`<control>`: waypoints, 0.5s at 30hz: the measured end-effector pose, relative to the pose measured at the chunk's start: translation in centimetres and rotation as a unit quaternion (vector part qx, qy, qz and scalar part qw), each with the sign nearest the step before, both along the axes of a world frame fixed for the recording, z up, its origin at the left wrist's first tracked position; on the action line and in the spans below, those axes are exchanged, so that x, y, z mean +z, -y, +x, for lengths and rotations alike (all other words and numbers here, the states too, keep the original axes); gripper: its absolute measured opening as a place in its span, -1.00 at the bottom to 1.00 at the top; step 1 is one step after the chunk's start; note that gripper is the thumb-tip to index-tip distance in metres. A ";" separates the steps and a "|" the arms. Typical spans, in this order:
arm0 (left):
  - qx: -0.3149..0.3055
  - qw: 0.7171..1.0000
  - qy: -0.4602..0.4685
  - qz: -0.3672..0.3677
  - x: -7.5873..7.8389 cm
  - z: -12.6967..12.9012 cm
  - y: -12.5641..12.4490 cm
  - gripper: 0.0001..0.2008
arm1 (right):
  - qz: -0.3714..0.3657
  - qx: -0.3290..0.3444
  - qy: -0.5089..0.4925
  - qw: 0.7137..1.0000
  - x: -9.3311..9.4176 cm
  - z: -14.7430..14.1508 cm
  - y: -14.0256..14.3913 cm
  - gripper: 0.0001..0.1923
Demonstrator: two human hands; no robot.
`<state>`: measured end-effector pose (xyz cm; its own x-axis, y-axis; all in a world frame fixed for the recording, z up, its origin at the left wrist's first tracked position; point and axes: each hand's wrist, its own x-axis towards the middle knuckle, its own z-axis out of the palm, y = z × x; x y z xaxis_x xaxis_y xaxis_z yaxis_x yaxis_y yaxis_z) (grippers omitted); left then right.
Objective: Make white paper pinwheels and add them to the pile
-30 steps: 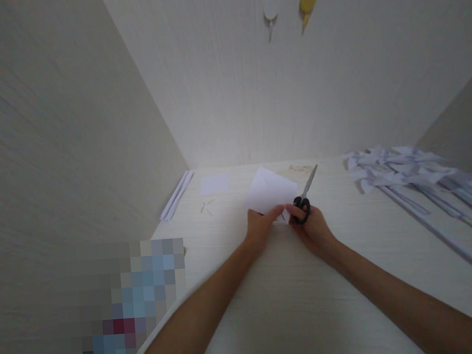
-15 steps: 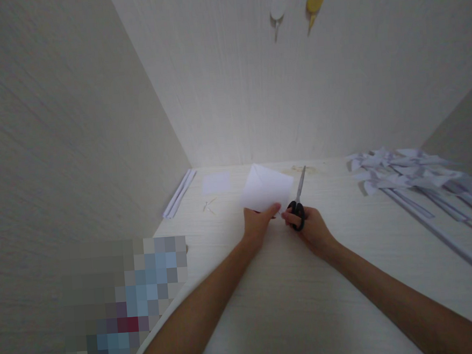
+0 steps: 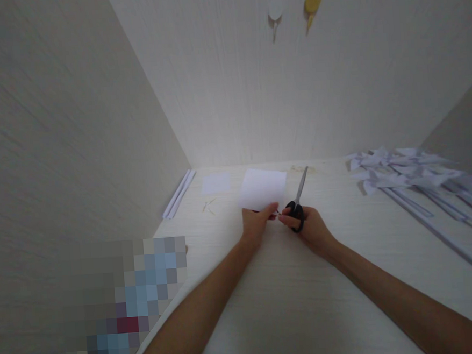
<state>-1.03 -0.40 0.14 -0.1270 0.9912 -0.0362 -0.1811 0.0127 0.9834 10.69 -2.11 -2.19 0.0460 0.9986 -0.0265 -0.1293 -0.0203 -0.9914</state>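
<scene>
On the desk [image 3: 293, 302], mid-frame: left hand [image 3: 255, 225] pinches the near edge of the paper [image 3: 261, 188], which sits just behind it. Right hand [image 3: 309, 230] touching close beside, fingers closed through the scissors [image 3: 298, 202] handles, blades together, pointing away. Pinwheels [image 3: 413, 172] well apart, right.

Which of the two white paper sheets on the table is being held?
The larger white sheet, pinched by the left hand; the smaller sheet lies untouched farther left.

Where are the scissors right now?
The scissors are near the middle of the head view, held in the right hand, blades pointing away, just right of the white paper that the left hand holds.
</scene>
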 end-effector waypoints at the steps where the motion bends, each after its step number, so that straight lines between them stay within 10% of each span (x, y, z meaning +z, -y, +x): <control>1: 0.001 1.000 0.004 -0.002 0.0 0.0 0.0 -0.83 | -0.004 -0.001 0.009 1.000 0.1 0.0 0.1 -0.75; 15: -0.007 1.000 0.001 0.007 0.1 0.0 0.0 -0.84 | 0.013 -0.011 0.044 0.999 0.5 -0.2 0.4 -0.80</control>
<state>-1.03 -0.42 0.19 -0.1127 0.9934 -0.0219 -0.1820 0.0011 0.9833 10.54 -2.49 -1.68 0.0696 0.9976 0.0036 -0.0427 0.0066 -0.9991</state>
